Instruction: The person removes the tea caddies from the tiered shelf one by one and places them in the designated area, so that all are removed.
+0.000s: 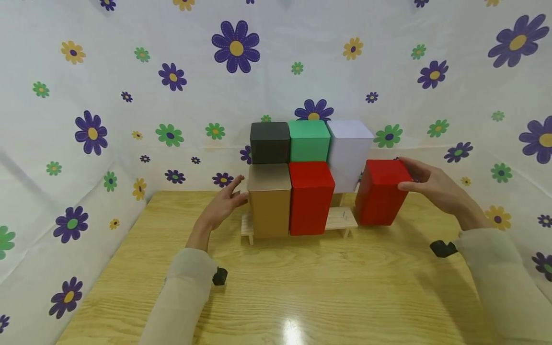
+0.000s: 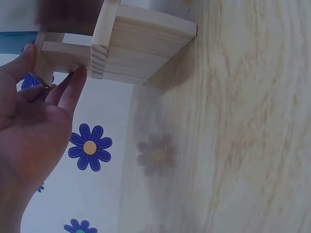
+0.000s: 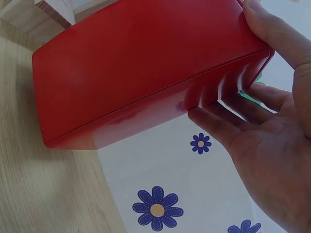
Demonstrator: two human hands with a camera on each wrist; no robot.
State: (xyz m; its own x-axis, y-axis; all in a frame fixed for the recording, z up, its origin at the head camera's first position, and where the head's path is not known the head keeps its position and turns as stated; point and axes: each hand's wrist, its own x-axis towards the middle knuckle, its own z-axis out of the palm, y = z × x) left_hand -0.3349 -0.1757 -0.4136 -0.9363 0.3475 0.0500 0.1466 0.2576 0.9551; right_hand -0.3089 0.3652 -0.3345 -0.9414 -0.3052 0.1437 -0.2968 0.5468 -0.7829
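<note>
The left hand [image 1: 221, 207], fingers loosely extended, is just beside the brown box [image 1: 270, 213], contact unclear. Next come the middle red box [image 1: 310, 207] and lilac box [image 1: 348, 160]; just right of the wooden stand [image 1: 338, 219], the right hand [image 1: 441, 189] grips the outer red box [image 1: 381, 197].

White sheeting [image 1: 280, 28] printed with purple, yellow and green flowers [image 1: 235, 48] is surrounding a wood-grain tabletop [image 1: 267, 287] on three sides as light [image 1: 292, 330] is glinting off its surface.
</note>
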